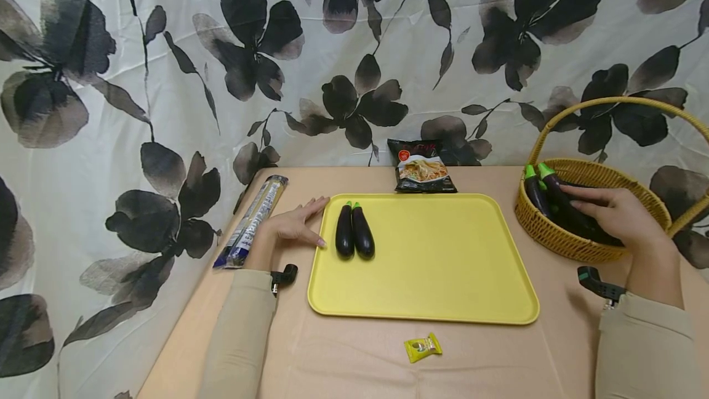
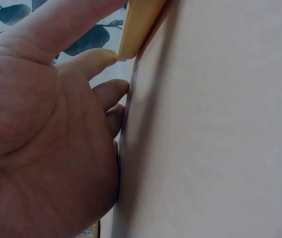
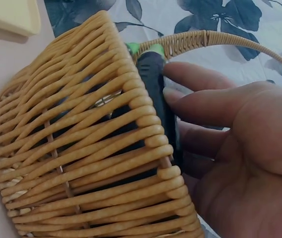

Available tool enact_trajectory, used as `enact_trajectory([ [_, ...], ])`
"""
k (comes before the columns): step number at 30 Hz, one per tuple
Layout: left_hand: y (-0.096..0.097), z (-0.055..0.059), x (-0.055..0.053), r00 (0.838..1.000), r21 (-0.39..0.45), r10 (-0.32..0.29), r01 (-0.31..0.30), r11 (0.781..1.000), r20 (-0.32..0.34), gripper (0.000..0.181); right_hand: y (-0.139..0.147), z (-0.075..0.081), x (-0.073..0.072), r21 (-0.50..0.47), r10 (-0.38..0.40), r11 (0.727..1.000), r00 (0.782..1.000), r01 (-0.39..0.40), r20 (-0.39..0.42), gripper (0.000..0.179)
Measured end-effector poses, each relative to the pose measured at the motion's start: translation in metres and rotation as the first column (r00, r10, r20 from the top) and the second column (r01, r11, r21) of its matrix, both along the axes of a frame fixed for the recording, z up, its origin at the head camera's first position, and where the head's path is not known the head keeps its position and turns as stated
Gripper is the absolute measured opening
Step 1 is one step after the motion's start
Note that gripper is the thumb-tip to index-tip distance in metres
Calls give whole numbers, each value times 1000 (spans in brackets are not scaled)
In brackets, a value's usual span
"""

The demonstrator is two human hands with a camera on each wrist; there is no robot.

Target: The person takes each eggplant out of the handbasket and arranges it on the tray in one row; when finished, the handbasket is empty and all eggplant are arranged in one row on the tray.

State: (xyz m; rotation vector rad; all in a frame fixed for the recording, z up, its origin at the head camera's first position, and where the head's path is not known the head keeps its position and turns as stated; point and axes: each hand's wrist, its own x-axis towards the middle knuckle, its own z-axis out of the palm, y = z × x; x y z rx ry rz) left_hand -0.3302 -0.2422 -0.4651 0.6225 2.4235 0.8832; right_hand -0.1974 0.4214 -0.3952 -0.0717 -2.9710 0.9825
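My left hand (image 1: 293, 225) rests at the left edge of a yellow tray (image 1: 432, 263), fingers spread. Its thumb is at the tray's rim in the head view; the left wrist view shows the palm (image 2: 46, 124) beside the tabletop. Two small dark eggplants (image 1: 354, 231) lie side by side on the tray's left part, green stems pointing away. My right hand (image 1: 620, 211) reaches into a wicker basket (image 1: 570, 245). Its extended thumb and index fingertip touch an eggplant (image 3: 155, 89) leaning by the rim; the other fingers are partly hidden behind it. Another eggplant (image 1: 536, 193) lies alongside.
A long blue and silver packet (image 1: 252, 223) lies left of the tray, beside my left forearm. A black noodle packet (image 1: 423, 167) stands behind the tray. One small yellow wrapped packet (image 1: 423, 347) lies in front. The basket's tall handle (image 1: 615, 102) arches overhead.
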Motion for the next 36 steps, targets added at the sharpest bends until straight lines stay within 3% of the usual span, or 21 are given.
enact_trajectory([
  [5,0,2,1,1000,-6,-5,5,1000,5,130,-2,0,1,-52,-27,998,999,24,-42,51],
  [12,0,6,1,1000,-10,-16,16,1000,10,130,-5,3,-1,-210,-22,978,997,6,-73,56],
  [19,0,7,0,1000,-13,-20,21,1000,8,131,-18,15,-5,-360,22,929,982,-89,-186,52],
  [24,0,5,-2,1000,-6,-18,18,1000,9,131,-34,21,-7,-404,101,890,956,-210,-275,49],
  [28,1,6,-1,1000,-3,-19,19,1000,11,130,-48,23,-13,-477,143,827,931,-299,-336,47],
  [29,1,6,-1,1000,-5,-18,18,1000,11,130,-52,23,-14,-480,145,823,929,-304,-341,48],
  [32,1,6,-1,1000,-14,-17,18,1000,11,130,-65,24,-19,-473,142,830,932,-296,-334,47],
  [35,1,6,-2,1000,-23,-20,20,1000,11,130,-79,25,-23,-397,145,878,940,-266,-309,46],
  [36,1,7,-2,1000,-23,-21,21,1000,10,131,-83,25,-24,-389,150,882,941,-266,-303,46],
])
